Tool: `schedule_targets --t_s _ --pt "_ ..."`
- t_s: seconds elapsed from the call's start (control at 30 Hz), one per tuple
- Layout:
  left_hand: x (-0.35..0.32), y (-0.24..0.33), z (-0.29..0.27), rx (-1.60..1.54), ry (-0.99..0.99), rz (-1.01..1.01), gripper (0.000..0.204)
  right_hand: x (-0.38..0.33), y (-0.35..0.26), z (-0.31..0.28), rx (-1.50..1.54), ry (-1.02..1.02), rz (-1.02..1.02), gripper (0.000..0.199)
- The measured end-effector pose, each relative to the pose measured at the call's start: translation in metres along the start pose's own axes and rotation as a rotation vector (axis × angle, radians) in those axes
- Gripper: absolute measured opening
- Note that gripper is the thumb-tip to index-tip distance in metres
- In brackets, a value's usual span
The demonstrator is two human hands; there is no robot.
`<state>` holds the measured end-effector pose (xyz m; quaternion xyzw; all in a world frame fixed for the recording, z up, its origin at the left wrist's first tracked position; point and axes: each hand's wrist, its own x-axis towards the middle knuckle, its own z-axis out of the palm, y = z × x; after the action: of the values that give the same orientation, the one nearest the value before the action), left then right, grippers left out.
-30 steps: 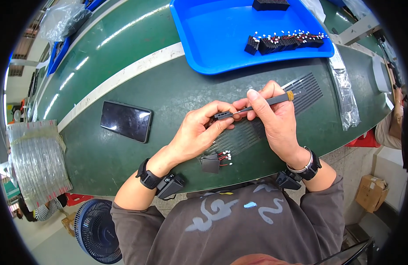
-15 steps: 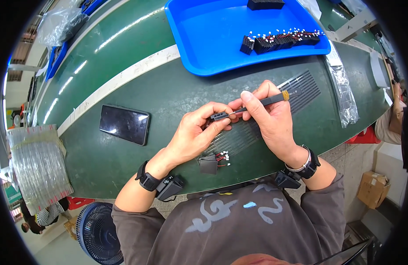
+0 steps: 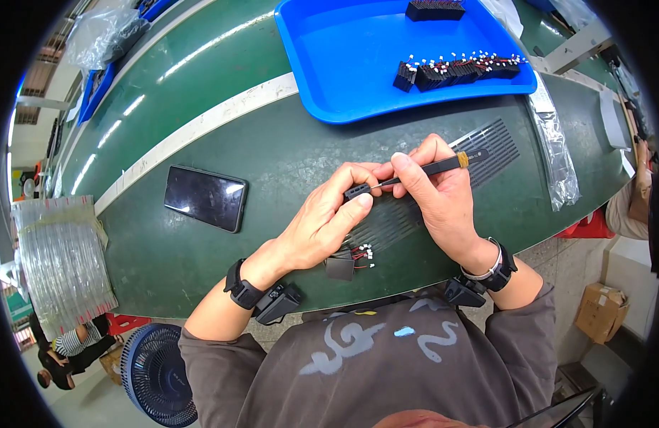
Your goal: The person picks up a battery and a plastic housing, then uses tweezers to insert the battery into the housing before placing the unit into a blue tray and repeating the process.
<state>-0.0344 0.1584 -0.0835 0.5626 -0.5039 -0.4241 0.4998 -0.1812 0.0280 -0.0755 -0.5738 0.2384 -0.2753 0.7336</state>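
A small black part [image 3: 357, 191] is gripped in the left hand [image 3: 318, 221], pinched between the thumb and the bent fingers above the table [image 3: 201, 267]. A slim dark tool [image 3: 442, 165] with a yellow band is gripped in the right hand [image 3: 443, 196], its thumb laid along the shaft. The tool's tip is pointed at the part's right end; whether contact is made cannot be told. Below the hands, a slotted sheet [image 3: 500, 143] is partly covered by them. Nearer the person's body, flat black packs [image 3: 339, 269] with red wires and white plugs are laid on the table. A phone [image 3: 205, 198] is placed well to the left. More black packs are lined up in a blue tray [image 3: 322, 103] beyond the hands, and a clear bag [image 3: 554, 157] is set beside it, on the right
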Motion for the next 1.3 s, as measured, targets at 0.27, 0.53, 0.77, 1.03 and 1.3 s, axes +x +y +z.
schedule_targets --t_s 0.27,0.53,0.77,1.03,1.3 --pt "0.001 0.006 0.002 -0.028 0.02 -0.042 0.022 0.0 0.0 -0.001 0.009 -0.002 -0.008 0.021" --pt "-0.001 0.002 -0.009 -0.161 0.041 -0.131 0.026 -0.001 -0.005 -0.004 0.0 -0.087 -0.066 0.015" --pt "0.007 -0.002 -0.006 -0.767 0.084 -0.14 0.044 -0.001 -0.007 -0.006 0.081 -0.054 -0.165 0.023" --pt "0.007 0.001 -0.003 -0.699 0.138 -0.102 0.042 0.007 -0.005 -0.005 -0.114 -0.027 -0.16 0.027" --pt "0.002 0.004 -0.001 -0.527 0.253 -0.038 0.034 -0.002 0.0 0.009 -0.285 -0.184 -0.146 0.015"
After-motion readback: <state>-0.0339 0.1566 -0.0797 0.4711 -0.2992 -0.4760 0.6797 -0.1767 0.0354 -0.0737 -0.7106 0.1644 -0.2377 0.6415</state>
